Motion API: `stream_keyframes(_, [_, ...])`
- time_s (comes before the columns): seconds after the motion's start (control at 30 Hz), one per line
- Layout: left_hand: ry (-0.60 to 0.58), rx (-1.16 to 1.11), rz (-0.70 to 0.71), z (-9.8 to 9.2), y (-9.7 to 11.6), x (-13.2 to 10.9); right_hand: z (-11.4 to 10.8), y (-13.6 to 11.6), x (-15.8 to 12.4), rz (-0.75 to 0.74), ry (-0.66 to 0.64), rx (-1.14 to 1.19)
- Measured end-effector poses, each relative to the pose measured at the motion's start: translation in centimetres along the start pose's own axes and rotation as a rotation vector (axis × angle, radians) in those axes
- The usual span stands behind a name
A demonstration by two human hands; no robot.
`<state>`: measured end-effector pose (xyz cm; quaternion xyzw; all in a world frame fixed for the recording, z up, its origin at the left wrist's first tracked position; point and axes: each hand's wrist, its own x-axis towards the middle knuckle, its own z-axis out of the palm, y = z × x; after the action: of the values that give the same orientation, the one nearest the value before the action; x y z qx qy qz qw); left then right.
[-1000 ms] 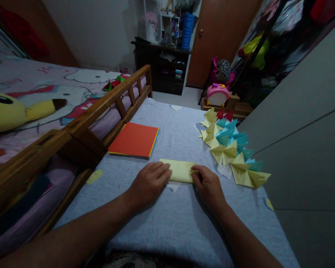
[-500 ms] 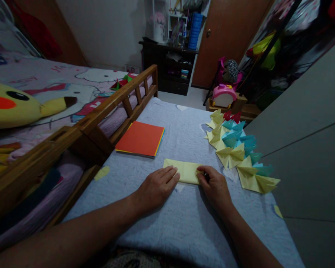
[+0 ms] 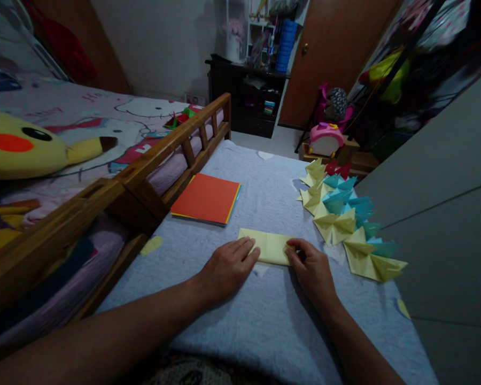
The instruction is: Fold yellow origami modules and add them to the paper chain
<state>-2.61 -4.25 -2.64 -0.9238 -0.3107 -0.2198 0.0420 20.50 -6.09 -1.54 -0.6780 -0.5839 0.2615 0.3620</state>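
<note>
A pale yellow sheet of paper (image 3: 268, 246), folded into a long strip, lies on the blue-grey blanket (image 3: 248, 315). My left hand (image 3: 228, 267) rests flat on the strip's near left end, fingers stretched out. At the strip's right end my right hand (image 3: 311, 270) has its fingers curled and pressed down on the paper's edge. A stack of square coloured paper (image 3: 207, 198), orange on top, lies beyond my left hand.
A row of several folded yellow, teal and red paper pieces (image 3: 344, 219) runs along the right, next to a grey wall panel (image 3: 444, 214). A wooden bed rail (image 3: 144, 171) borders the left, with a yellow plush toy (image 3: 24, 147) behind. A dark shelf unit (image 3: 248, 96) and door stand far back.
Both hands keep their hold on the yellow strip. The camera has shifted slightly, so everything sits a little further right in the picture.
</note>
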Motion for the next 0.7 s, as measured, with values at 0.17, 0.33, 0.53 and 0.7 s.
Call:
stream_keyframes(0.17, [-0.004, 0.005, -0.008, 0.1, 0.03, -0.04, -0.05, -0.05, -0.06, 0.027, -0.018, 0.036])
stream_keyframes(0.33, [-0.012, 0.006, -0.03, 0.25, 0.0, -0.02, -0.04, -0.02, -0.16, 0.023, -0.011, 0.022])
stream_keyframes(0.53, [-0.031, 0.007, -0.021, 0.2, -0.05, -0.03, -0.02, 0.06, -0.28, -0.033, -0.014, -0.029])
stream_keyframes(0.7, [-0.013, -0.016, 0.034, -0.05, -0.14, 0.1, 0.1, 0.07, -0.31, -0.06, -0.011, -0.067])
